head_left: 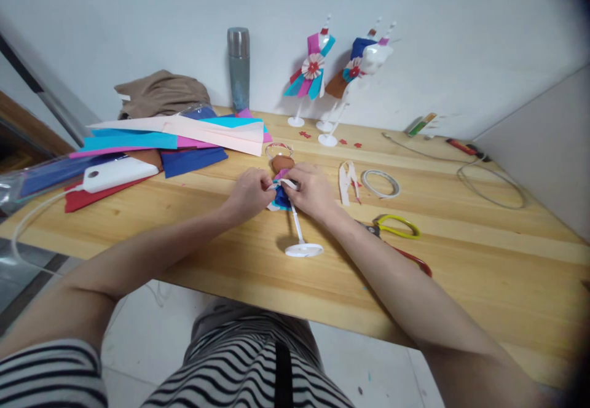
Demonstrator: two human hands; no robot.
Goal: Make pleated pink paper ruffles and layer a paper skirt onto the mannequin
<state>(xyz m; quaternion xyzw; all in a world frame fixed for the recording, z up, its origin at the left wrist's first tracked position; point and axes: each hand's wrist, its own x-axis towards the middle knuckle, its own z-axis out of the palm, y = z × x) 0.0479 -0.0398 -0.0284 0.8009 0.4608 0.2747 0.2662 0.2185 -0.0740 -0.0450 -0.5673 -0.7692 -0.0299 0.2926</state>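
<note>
Left hand and right hand pinching white strip around paper-dressed figure; seemingly thin, could tear if overtightened.

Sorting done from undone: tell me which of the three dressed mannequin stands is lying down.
The held mannequin, between left hand and right hand, lies flat; the pink mannequin and blue mannequin stand upright behind it.

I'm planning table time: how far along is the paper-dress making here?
Two dressed figures stand finished by the wall. The left hand and right hand pinch a white strip across blue paper on a third figure lying on the table. It shows no rosette like theirs; paper sheets, tape roll and scissors lie nearby.
</note>
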